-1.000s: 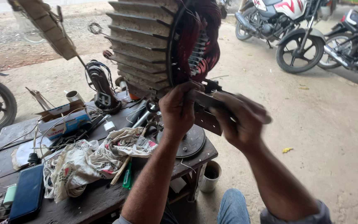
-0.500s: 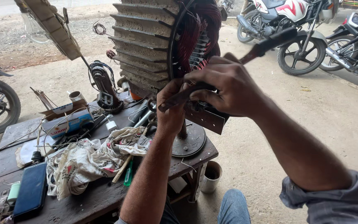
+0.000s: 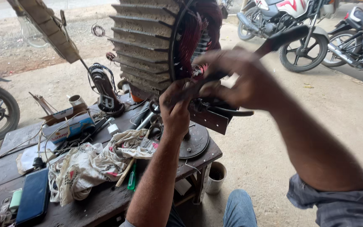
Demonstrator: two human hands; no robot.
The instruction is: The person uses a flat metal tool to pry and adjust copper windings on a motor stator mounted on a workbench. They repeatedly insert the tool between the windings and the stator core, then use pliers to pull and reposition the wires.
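Two hands | right hand [image 3: 242,80] fingers grip dark tool [image 3: 280,40] | left hand [image 3: 175,109] fingers pinch motor windings [image 3: 192,40]

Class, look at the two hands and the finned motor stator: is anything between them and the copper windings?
Nothing visible. The left hand and the right hand, holding a dark-handled tool, are already at the copper windings of the stator.

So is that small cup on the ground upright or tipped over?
Upright: the cup stands on the ground beside the workbench leg, its open mouth facing up.
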